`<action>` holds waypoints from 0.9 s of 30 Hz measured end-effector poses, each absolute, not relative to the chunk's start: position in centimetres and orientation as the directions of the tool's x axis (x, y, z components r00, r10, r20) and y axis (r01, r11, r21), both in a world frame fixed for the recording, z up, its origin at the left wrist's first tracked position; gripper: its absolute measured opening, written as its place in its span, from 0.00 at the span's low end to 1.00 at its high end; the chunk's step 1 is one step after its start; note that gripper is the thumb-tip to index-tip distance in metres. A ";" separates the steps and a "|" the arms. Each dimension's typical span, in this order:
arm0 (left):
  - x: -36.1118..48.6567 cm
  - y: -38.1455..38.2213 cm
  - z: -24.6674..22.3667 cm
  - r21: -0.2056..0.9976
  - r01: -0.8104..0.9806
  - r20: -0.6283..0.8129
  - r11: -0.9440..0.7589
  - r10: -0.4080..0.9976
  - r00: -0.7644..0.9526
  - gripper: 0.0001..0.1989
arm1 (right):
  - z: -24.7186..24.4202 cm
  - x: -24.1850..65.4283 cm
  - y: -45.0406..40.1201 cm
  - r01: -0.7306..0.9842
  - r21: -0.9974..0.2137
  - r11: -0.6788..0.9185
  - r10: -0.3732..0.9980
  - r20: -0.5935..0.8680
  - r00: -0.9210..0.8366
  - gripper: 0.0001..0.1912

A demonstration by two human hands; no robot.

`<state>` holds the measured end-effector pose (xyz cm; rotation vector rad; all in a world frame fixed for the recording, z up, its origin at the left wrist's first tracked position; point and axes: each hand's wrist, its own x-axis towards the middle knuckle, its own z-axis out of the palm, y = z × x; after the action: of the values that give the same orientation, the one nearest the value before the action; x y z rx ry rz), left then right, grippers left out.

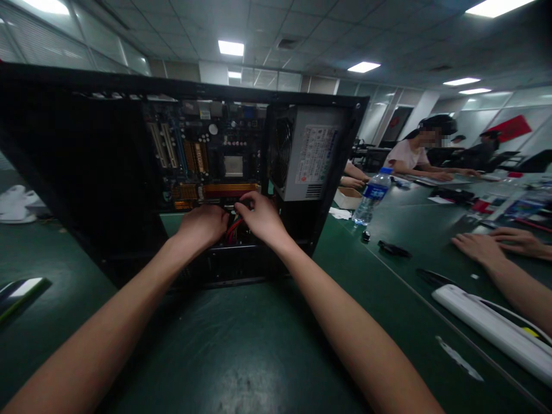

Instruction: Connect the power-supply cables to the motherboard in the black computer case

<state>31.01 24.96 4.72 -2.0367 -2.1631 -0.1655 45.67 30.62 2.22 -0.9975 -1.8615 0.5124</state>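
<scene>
Black metal computer case (129,267): standing open toward the camera on the dark green tabletop (241,345), both hands reaching into its lower middle.
Left hand (203,224): back turned to the camera, fingers curled in beside the red and dark thin wires (233,229); the fingertips are partly hidden, so whether they pinch anything cannot be told.
Right hand (262,218): thumb and forefinger bent close to each other just above the wires, near the left fingertips; whether they close on a wire or a plug is too dark to tell.
Wires: bunched between the two hands, below the motherboard.
Dark motherboard with orange and yellow slots (215,149): upright inside the case, a square silver chip (233,166) above the long orange slots.
Silver-grey boxy power supply (317,152): in the case's upper right, a white printed label on its side, a round fan facing the board.
Clear plastic bottle with blue cap and label (373,198): upright on the tabletop, right of the case.
White long device (491,328): lying at the right, near another person's hands (495,247).
</scene>
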 end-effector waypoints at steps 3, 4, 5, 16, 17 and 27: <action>31.4 24.8 4.9 -0.072 0.994 0.210 0.083 0.975 -0.066 0.26 | 2.2 45.7 30.6 0.421 -0.685 0.594 0.801 0.554 -0.229 0.08; 31.5 24.7 5.1 -0.088 0.992 0.214 0.092 0.974 -0.071 0.26 | 2.2 45.7 30.6 0.421 -0.685 0.594 0.801 0.554 -0.228 0.07; 31.6 24.6 5.2 -0.104 0.989 0.219 0.101 0.973 -0.076 0.26 | 2.2 45.7 30.6 0.421 -0.686 0.593 0.802 0.552 -0.229 0.07; 32.4 24.3 5.8 -0.160 0.983 0.278 0.084 0.960 -0.037 0.24 | 2.5 45.6 30.4 0.403 -0.720 0.565 0.824 0.516 -0.234 0.07; 32.5 24.4 5.8 -0.164 0.983 0.280 0.087 0.959 -0.039 0.23 | 2.5 45.5 30.5 0.395 -0.726 0.563 0.826 0.512 -0.237 0.07; 31.7 24.3 5.4 -0.103 0.990 0.315 0.100 0.947 -0.063 0.24 | 1.8 45.5 31.4 0.256 -0.809 0.530 0.845 0.477 -0.241 0.08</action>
<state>31.66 24.32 5.42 -1.9142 -2.0812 -0.2001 45.47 31.43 1.77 -0.9209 -1.7693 0.7376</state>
